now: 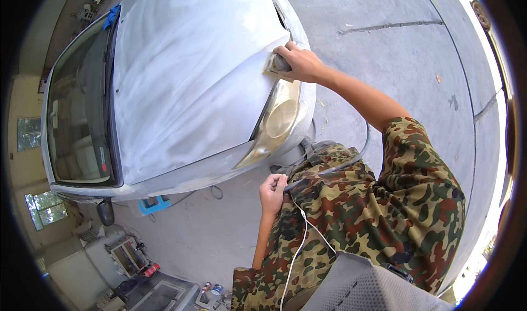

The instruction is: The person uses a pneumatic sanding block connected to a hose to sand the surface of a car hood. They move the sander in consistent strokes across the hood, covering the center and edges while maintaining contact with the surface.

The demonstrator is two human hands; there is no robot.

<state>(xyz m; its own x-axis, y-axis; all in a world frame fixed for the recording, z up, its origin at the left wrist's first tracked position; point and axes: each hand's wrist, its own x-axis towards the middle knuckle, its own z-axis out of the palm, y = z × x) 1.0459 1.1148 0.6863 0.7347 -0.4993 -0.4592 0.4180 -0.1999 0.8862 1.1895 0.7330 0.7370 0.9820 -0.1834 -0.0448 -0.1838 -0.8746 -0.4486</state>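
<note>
The sanding pad (pixel 276 65) lay flat against the front edge of the car hood (pixel 186 75), just above the headlight (pixel 277 119), and it sat directly under the right hand (pixel 299 63). The fingers (pixel 283 51) were curled over the top of the pad and pressed it onto the dull grey metal, so the hand was closed on the pad, with a tan corner of it showing past the fingertips toward the hood. The right arm was stretched out nearly straight from the shoulder, reaching up and to the left across the corner of the car, wrist roughly level with the hood's edge.

The left hand (pixel 273 193) was drawn in close to the body, well apart from the pad, its forearm rising from the lower edge. Its fingers were bent into a loose fist at the edge of the camouflage shirt (pixel 379 212), where a dark hose (pixel 329 169) and a white cable (pixel 299 239) ran; whether it actually gripped the hose, I could not tell.

The windshield (pixel 79 108) was on the left, with a blue block (pixel 152 204) on the concrete floor (pixel 401 53) under the car's side
</note>
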